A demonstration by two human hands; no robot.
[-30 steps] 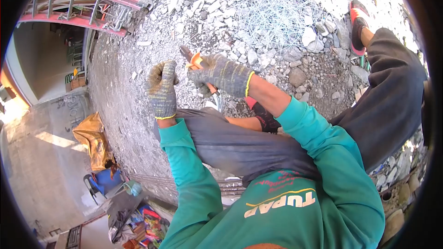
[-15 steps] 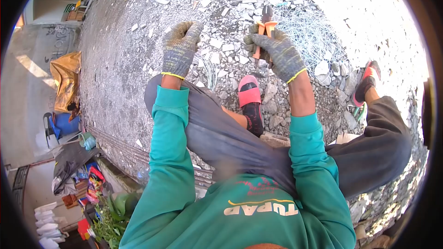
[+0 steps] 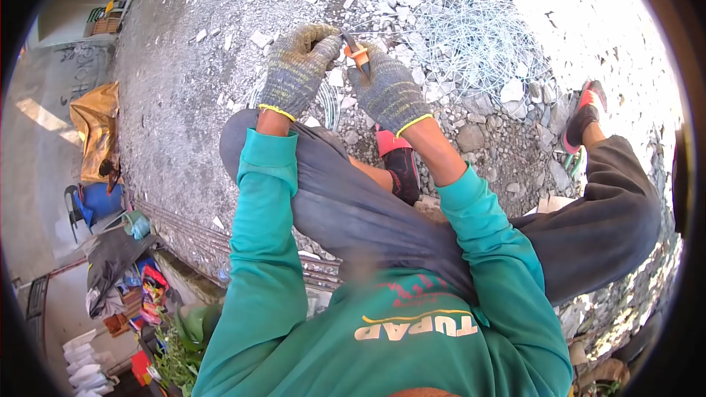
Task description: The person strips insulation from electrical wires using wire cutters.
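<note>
My gloved right hand (image 3: 390,92) is wrapped round orange-handled cutting pliers (image 3: 357,53), whose dark jaws point up and left. My left hand (image 3: 303,66), in a matching grey knit glove with yellow trim, is closed in a pinch right beside the jaws. A thin wire appears to be held in its fingertips, though little of it shows now. Beneath the hands lies a small bundle of wire lengths (image 3: 329,106), partly covered by the left glove. A large loose tangle of wire (image 3: 478,44) spreads over the rubble to the right.
Broken stone and gravel (image 3: 191,81) cover the ground. My feet, one in a pink slipper (image 3: 390,141), rest among the stones. Long rusty bars (image 3: 187,231) lie at the left, near a blue container (image 3: 101,200), a brown tarp (image 3: 97,132) and a leafy plant (image 3: 176,349).
My right hand has moved left with the pliers, bringing the jaws up to the left hand's fingertips. The left hand has shifted slightly right and stays pinched.
</note>
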